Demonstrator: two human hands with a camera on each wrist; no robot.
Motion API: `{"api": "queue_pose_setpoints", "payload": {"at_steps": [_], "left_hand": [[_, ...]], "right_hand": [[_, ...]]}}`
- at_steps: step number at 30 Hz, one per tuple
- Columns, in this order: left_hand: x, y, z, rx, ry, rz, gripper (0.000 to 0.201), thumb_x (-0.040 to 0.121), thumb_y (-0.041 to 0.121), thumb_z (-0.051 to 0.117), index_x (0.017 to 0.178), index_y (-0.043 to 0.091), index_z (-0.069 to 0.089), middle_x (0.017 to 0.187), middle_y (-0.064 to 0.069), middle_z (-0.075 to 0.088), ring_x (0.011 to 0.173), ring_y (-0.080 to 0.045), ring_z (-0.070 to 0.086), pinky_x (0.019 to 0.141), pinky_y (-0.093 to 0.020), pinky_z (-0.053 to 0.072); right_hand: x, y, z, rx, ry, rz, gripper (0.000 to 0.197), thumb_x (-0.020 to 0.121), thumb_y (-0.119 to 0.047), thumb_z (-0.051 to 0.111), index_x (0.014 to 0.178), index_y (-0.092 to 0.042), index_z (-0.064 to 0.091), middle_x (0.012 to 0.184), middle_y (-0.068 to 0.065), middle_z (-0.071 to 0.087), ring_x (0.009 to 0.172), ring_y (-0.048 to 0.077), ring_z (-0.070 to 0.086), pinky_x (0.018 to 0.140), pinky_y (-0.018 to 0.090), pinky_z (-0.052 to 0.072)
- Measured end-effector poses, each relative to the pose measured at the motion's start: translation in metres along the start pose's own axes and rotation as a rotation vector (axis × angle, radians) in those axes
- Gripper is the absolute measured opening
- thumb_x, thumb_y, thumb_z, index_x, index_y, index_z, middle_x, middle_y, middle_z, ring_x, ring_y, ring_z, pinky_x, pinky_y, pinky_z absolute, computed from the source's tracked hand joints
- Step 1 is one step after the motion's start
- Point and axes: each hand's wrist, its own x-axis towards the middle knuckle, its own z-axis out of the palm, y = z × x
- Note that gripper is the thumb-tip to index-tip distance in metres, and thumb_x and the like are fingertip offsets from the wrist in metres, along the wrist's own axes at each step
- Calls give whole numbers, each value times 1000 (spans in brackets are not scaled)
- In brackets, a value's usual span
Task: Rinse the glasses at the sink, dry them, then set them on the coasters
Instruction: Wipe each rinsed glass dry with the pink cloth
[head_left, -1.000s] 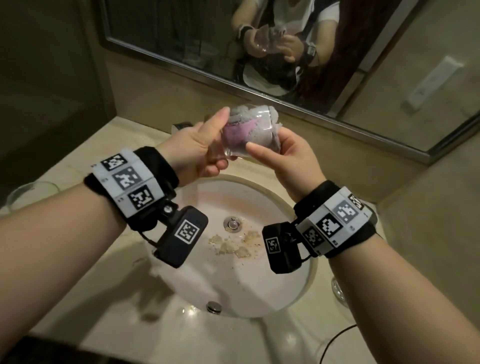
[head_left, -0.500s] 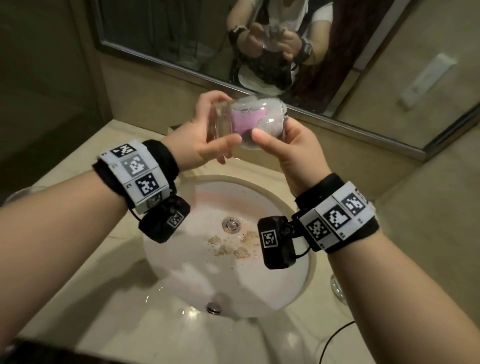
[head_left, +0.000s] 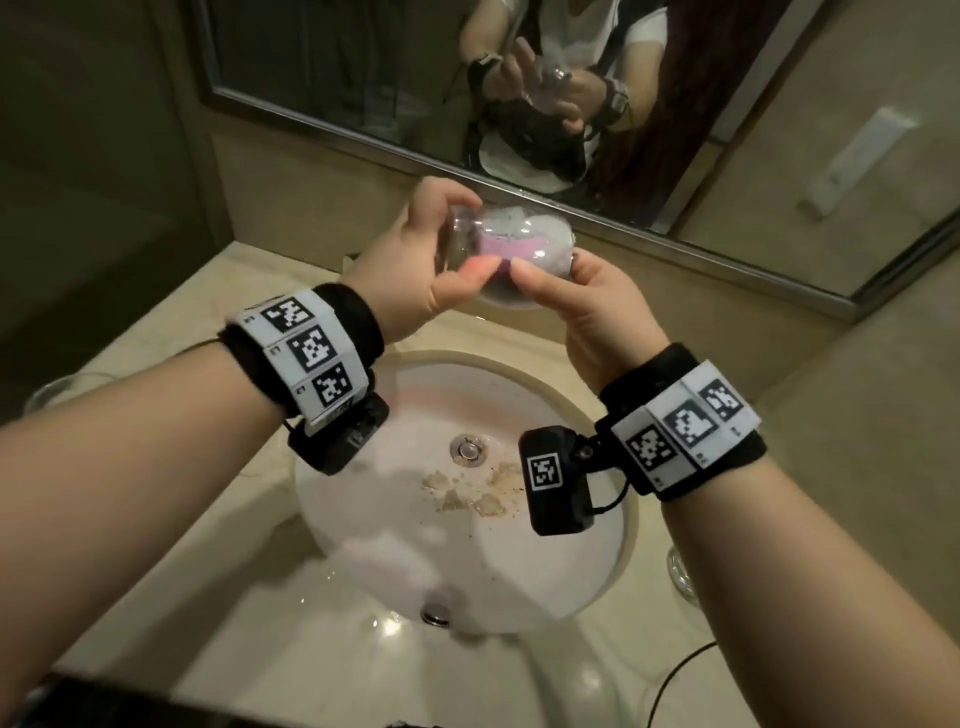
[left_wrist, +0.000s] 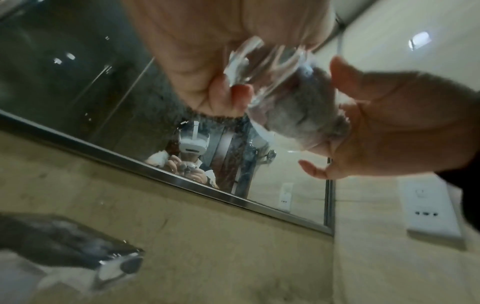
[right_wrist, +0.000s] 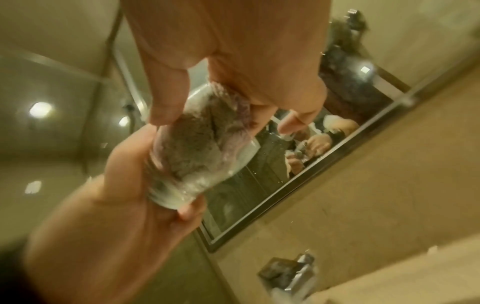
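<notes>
Glass (head_left: 498, 260) held on its side over far rim of sink (head_left: 519, 597) | my left hand (head_left: 410, 270) curled round its base, right hand (head_left: 597, 312) pinching its rim, cloth (head_left: 511, 244) stuffed inside | judgement: twist base against cloth, grip firm.

The glass (head_left: 498, 260) lies on its side above the basin's (head_left: 618, 540) 12 o'clock rim, cloth (head_left: 511, 244) inside it. The left hand (head_left: 410, 270) is at its 9 o'clock, the right hand (head_left: 597, 306) at 4 o'clock. The mirror (head_left: 363, 67) stands behind.
</notes>
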Motion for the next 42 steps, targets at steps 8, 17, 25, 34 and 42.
{"api": "queue_pose_setpoints", "payload": {"at_steps": [8,17,25,34,42], "left_hand": [[-2,1,-10,-109,-128,-81,58,88,47,53,129,21,22,116,-2,46,86,-15,60,74,-19,54],[5,25,-5,-603,-110,-537,54,94,52,40,111,2,52,75,-10,59,55,-15,54,48,-23,48],[4,14,-13,186,-184,33,64,86,30,62,134,11,24,114,1,38,86,-7,50,67,-8,36],[0,16,-19,-715,-380,-584,77,66,63,43,127,17,43,103,-14,63,69,-19,67,58,-25,58],[0,25,-7,-580,-124,-387,24,97,35,44,111,18,33,91,-8,53,61,-14,52,52,-25,43]], "right_hand": [[3,-2,-4,-199,87,-71,26,75,1,72,94,-15,63,93,2,70,86,12,67,80,23,54],[2,4,-1,-225,72,-71,33,74,3,72,101,-13,61,99,3,69,93,15,67,86,27,53],[0,-11,-7,-79,15,92,40,63,-11,71,102,-4,66,94,4,73,95,16,68,92,25,50],[-3,4,-1,-337,135,-97,31,72,-6,77,96,-21,62,100,6,70,96,21,67,87,34,53],[-8,-5,3,-223,49,-71,31,76,7,68,101,-10,61,98,6,69,91,15,67,88,27,53]]}}
